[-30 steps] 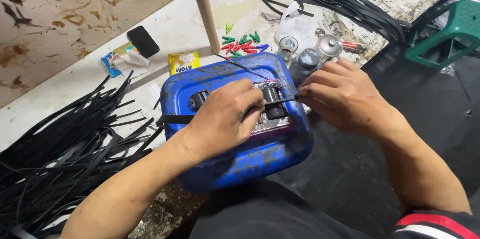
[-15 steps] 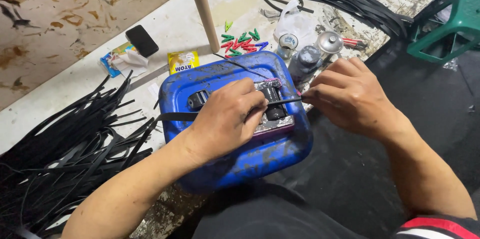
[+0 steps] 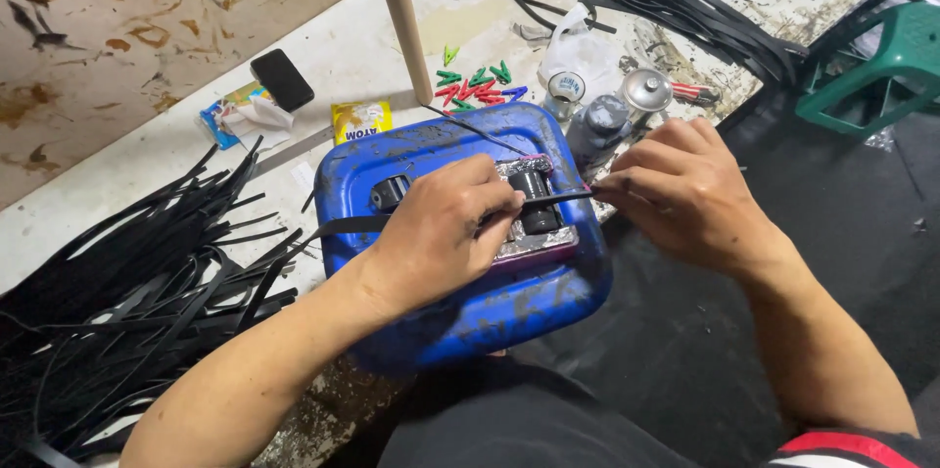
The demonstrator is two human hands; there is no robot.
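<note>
At frame centre, a thin black strip (image 3: 558, 200) is held taut over a blue canister (image 3: 460, 302). It is pressed down by the curled left hand (image 3: 441, 233) and pinched by the right hand (image 3: 685, 189), both arms angled inward.

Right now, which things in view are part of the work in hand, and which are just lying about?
In use:
- left hand pressing on the black strip
- right hand pinching the strip's end
- blue canister underneath
- foil-covered block with black roller

Lying about:
- pile of black strips
- phone
- coloured pegs
- yellow sachet
- green stool
</note>
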